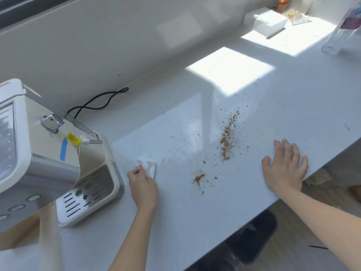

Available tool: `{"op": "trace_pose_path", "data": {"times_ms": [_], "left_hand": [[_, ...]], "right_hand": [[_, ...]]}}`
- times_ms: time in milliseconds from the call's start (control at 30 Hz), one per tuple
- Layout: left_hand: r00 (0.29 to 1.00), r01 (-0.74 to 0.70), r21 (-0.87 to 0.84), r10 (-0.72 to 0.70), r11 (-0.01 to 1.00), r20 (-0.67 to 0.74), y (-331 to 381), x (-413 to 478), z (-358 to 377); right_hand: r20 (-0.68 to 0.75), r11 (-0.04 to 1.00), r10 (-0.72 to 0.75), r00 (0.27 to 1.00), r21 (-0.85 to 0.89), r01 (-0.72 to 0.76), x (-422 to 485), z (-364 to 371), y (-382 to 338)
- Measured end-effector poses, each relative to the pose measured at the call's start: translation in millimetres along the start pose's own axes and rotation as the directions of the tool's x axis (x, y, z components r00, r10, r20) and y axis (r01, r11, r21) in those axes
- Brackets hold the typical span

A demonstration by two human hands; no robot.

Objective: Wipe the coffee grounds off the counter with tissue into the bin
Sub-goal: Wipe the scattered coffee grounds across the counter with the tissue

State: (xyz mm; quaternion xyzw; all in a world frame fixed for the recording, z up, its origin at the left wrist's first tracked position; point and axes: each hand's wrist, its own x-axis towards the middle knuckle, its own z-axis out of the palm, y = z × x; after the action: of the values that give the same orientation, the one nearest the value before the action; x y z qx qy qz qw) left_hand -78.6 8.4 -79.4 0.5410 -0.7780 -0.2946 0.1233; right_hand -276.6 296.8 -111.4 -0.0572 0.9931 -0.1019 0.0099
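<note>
On the white surface, beside the coffee machine, a crumpled tissue is pinched in the left hand's fingers, the right hand is laid flat with fingers spread, and the coffee grounds between them are best swept in one pressed stroke toward the near edge, above the dark bin.

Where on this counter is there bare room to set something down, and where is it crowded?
Bare patches: the near counter between the left hand and right hand, and the sunlit stretch between the coffee grounds and the white box. Crowded: the left end with the coffee machine and cord, and the far right corner around the bottle.
</note>
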Motion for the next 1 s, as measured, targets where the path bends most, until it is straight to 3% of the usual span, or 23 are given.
{"op": "trace_pose_path", "data": {"times_ms": [167, 467, 633, 733, 833, 1000], "left_hand": [[0.95, -0.277, 0.214, 0.233, 0.937, 0.208, 34, 16, 22], [0.758, -0.586, 0.121, 0.49, 0.801, 0.43, 52, -23, 46], [0.701, -0.62, 0.064, 0.516, 0.782, 0.491, 47, -45, 47], [0.748, -0.507, -0.099, 0.494, 0.856, 0.443, 40, -53, 41], [0.887, -0.329, -0.232, 0.384, 0.915, 0.258, 39, -31, 25], [0.948, -0.304, -0.243, 0.318, 0.921, 0.02, 69, 44, 13]], "right_hand": [[-0.001, 1.0, 0.007, 1.0, 0.003, -0.007, 1, 3, 0], [-0.002, 1.0, 0.012, 1.0, 0.008, -0.012, 0, 3, 1], [0.011, 1.0, -0.001, 1.0, 0.0, 0.001, 0, 0, 0], [0.014, 1.0, 0.005, 1.0, 0.0, -0.005, -2, -2, -1], [0.027, 1.0, 0.013, 1.0, -0.012, -0.013, 0, -2, -2], [0.04, 0.999, 0.014, 0.999, -0.041, -0.012, 0, -3, -2]]}}
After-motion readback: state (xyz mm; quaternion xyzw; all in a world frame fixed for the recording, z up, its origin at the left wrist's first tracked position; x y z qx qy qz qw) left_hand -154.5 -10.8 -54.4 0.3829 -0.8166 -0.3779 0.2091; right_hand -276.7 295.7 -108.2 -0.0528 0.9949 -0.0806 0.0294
